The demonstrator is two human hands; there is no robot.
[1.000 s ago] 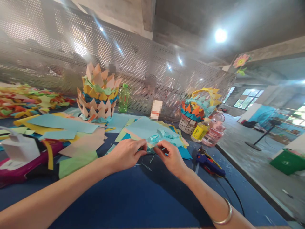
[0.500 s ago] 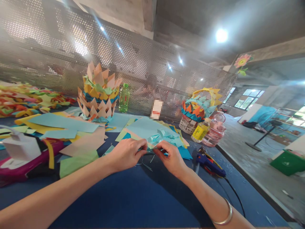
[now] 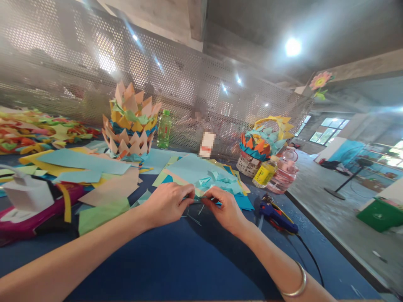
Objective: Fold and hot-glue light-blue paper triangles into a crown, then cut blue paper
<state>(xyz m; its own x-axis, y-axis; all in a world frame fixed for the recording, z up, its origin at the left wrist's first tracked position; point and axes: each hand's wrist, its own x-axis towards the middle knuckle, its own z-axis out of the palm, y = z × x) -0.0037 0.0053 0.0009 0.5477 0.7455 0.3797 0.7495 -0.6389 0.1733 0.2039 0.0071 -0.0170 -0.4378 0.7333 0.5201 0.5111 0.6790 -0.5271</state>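
My left hand (image 3: 166, 203) and my right hand (image 3: 224, 208) meet over the dark blue table (image 3: 176, 264), fingers pinched together on a small light blue folded paper piece (image 3: 199, 198) between them. Just beyond my fingers lies a heap of small light blue folded paper pieces (image 3: 217, 178) on a large light blue sheet (image 3: 192, 167). A silver bangle (image 3: 294, 285) circles my right wrist.
A tall paper basket of folded points (image 3: 130, 121) and a green bottle (image 3: 163, 129) stand behind. A second paper basket (image 3: 261, 144), a yellow-labelled bottle (image 3: 265, 172) and a pink jar (image 3: 283, 174) sit right. A blue glue gun (image 3: 277, 216) lies near my right hand. Loose coloured sheets (image 3: 94, 180) cover the left.
Both hands have stayed in place with only slight finger movement on the paper piece; the view shifted a little.
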